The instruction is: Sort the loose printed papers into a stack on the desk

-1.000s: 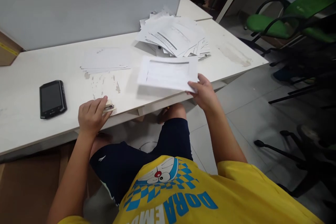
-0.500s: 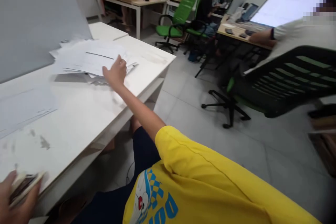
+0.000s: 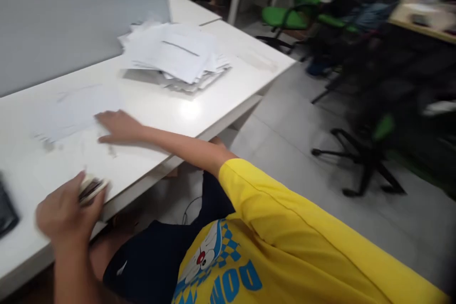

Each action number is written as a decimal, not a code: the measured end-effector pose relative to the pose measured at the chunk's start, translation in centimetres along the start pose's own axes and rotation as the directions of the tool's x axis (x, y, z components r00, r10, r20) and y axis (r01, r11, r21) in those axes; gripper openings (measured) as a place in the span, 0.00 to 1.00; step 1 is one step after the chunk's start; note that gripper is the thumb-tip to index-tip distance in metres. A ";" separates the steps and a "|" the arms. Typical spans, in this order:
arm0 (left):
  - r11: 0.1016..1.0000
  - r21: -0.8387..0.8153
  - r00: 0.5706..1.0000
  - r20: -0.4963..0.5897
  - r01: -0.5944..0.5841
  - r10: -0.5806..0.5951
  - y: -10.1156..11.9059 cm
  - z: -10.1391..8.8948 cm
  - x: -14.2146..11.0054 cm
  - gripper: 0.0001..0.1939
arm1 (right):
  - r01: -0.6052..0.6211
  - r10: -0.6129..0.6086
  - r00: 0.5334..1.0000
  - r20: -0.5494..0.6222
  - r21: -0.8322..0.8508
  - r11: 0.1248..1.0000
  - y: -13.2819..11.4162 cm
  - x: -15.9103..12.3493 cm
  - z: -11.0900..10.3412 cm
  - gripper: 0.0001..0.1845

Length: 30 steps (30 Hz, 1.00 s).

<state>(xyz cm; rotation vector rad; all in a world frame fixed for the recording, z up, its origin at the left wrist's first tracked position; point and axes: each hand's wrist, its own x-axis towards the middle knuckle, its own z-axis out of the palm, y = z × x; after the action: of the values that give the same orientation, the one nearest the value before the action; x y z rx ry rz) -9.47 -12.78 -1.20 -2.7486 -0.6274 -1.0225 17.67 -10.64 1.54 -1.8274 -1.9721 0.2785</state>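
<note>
While the left hand [image 3: 67, 211] is gripping a small cream-coloured stapler [image 3: 91, 191], which is protruding between thumb and fingers near the white tabletop's [image 3: 149, 104] front edge, the right hand [image 3: 121, 127] is resting unclenched and unladen by some flat white paper sheets [image 3: 76, 108], contact blurred; farther off, a messy white paper pile [image 3: 174, 52] is sitting.

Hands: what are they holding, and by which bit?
The left hand holds a stapler by its back end; the open right hand by nearby papers apparently grips nothing.
</note>
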 end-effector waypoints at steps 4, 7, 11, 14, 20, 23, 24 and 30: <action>0.964 0.258 0.997 0.024 0.063 -0.072 2.6 -0.8 -0.4 0.25 | -0.018 0.019 0.999 -0.033 0.037 0.999 -1.1 -0.9 1.1 0.36; 0.942 0.299 0.985 0.025 0.154 -0.169 3.1 -0.9 -0.4 0.22 | 0.002 -0.003 0.997 -0.072 -0.016 1.000 -1.2 -1.4 1.6 0.29; 0.941 0.268 0.973 0.049 0.205 -0.226 3.6 -1.1 -0.7 0.21 | 0.056 -0.070 0.994 -0.085 -0.148 0.987 -1.5 -2.0 1.7 0.16; 0.946 0.255 0.974 0.060 0.198 -0.220 3.7 -1.2 -0.7 0.22 | 0.087 -0.100 0.992 -0.071 -0.166 0.982 -0.7 -2.1 1.4 0.18; 0.929 0.269 0.959 0.056 0.252 -0.276 3.4 -1.0 -0.6 0.23 | 0.006 -0.010 0.996 -0.086 -0.050 0.999 1.8 -2.2 0.7 0.33; 0.927 0.266 0.958 0.039 0.266 -0.286 3.4 -0.9 -0.6 0.23 | -0.045 0.042 0.997 -0.068 -0.036 0.998 2.2 -2.3 0.3 0.35; 0.926 0.269 0.958 0.038 0.264 -0.284 3.4 -0.9 -0.6 0.24 | -0.052 0.049 0.996 -0.074 -0.042 0.998 2.2 -2.3 0.1 0.34; 0.923 0.289 0.962 0.026 0.255 -0.274 3.5 -0.9 -0.6 0.23 | -0.111 0.097 0.985 -0.144 -0.089 0.990 2.3 -2.0 -0.6 0.23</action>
<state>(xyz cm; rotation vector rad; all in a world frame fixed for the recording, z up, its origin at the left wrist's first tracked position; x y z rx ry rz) -8.89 -16.41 -0.81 -2.4984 -1.0893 -0.8138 20.07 -12.46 0.68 -1.9586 -1.8269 0.0847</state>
